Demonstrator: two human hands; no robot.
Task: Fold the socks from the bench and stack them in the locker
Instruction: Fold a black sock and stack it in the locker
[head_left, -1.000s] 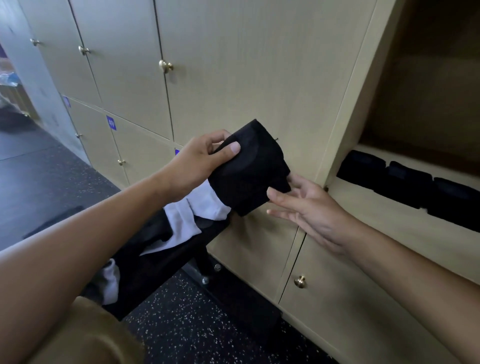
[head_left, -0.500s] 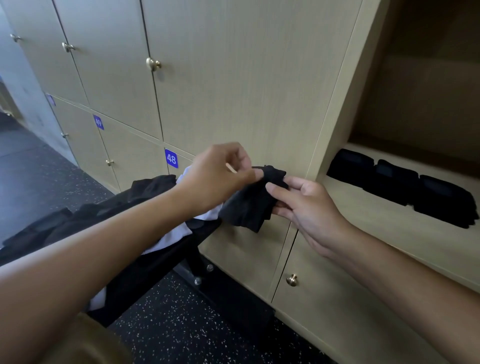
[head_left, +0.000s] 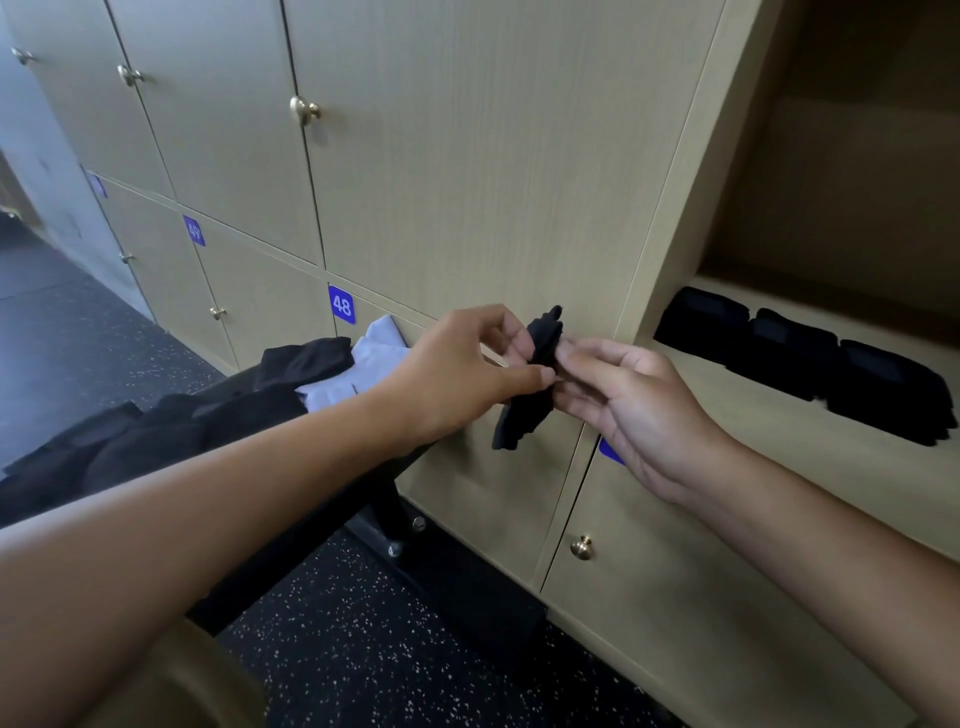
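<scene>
Where a second ago it lay spread over the left hand (head_left: 462, 374), the sock (head_left: 530, 384) now hangs bunched, both hands' fingers (head_left: 582, 364) pinching it: fold nearly done, locker (head_left: 779, 431) next.

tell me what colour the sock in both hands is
Black, plain; the head view shows the sock pinched between both hands.
</scene>
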